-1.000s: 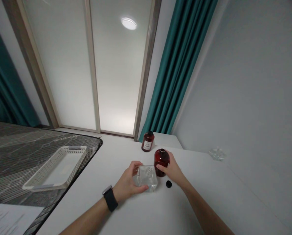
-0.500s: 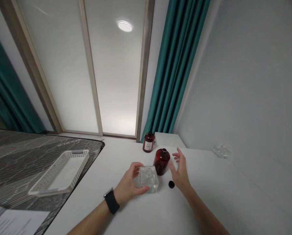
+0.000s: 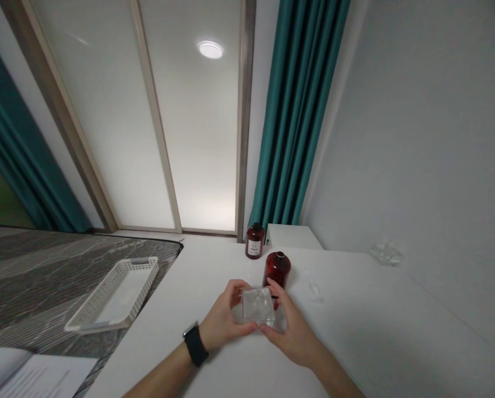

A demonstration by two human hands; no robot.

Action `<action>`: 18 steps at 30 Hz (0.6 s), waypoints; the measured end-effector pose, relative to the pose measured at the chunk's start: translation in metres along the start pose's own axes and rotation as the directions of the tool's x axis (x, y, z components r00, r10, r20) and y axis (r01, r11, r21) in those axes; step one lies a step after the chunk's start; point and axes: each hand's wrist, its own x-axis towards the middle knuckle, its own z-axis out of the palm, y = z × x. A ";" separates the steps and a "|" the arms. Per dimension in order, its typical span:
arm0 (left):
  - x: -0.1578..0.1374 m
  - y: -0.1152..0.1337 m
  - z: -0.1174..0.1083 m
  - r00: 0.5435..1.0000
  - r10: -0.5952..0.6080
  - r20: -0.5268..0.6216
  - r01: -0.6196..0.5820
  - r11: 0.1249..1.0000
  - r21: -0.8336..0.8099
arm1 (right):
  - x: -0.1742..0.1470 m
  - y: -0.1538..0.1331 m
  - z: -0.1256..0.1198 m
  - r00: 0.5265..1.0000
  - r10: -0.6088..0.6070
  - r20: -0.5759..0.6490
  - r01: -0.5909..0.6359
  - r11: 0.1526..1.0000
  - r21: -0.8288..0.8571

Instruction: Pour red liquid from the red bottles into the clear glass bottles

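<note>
Between my two hands is a clear, square-sided container (image 3: 258, 305), glass or plastic, just above or on the white table. My left hand (image 3: 229, 316), with a black watch (image 3: 196, 345) on its wrist, grips its left side. My right hand (image 3: 287, 326) has its thumb and fingers closed around the right side. Right behind the container stands an open-necked amber bottle (image 3: 277, 268), its lower part covered by my right fingers. The black cap cannot be seen now.
A second amber bottle (image 3: 254, 243) with a white label and black cap stands farther back, beside a white box (image 3: 295, 236). Clear objects lie at the right (image 3: 386, 254). To the left are a white basket (image 3: 137, 298) and an open booklet (image 3: 43, 376) on a dark surface.
My right hand has come down and left from beside the amber bottle and taken hold of the clear container. My left hand has kept its grip. The black cap is now out of sight.
</note>
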 end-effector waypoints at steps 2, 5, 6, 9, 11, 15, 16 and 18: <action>0.000 -0.002 -0.001 0.999 0.007 0.031 -0.006 1.000 -0.015 | 0.000 0.001 -0.002 0.998 0.053 0.017 -0.054 0.998 0.044; 0.001 -0.003 -0.003 0.998 0.009 0.070 -0.006 0.999 -0.039 | 0.000 0.004 -0.003 0.996 0.086 0.032 -0.089 0.991 0.100; 0.002 -0.003 -0.004 0.997 0.001 0.077 0.002 0.999 -0.038 | 0.000 0.005 -0.002 0.995 0.093 0.038 -0.097 0.989 0.112; 0.003 -0.001 -0.007 0.995 -0.027 0.098 0.027 1.000 -0.004 | 0.001 0.009 0.000 0.993 0.109 0.051 -0.114 0.987 0.112; 0.004 0.000 -0.009 0.992 -0.032 0.123 0.028 0.999 0.035 | 0.001 0.011 0.000 0.993 0.106 0.055 -0.110 0.990 0.084; 0.005 0.001 -0.013 0.985 -0.048 0.165 0.025 0.990 0.137 | 0.001 0.015 0.000 0.997 0.048 0.060 -0.047 0.999 -0.005; 0.005 0.001 -0.014 0.984 -0.058 0.170 0.030 0.986 0.164 | 0.001 0.016 0.000 0.998 0.031 0.062 -0.030 0.999 -0.028; 0.005 0.000 -0.015 0.981 -0.075 0.181 0.038 0.979 0.199 | 0.001 0.016 -0.001 0.998 0.015 0.065 -0.011 0.998 -0.068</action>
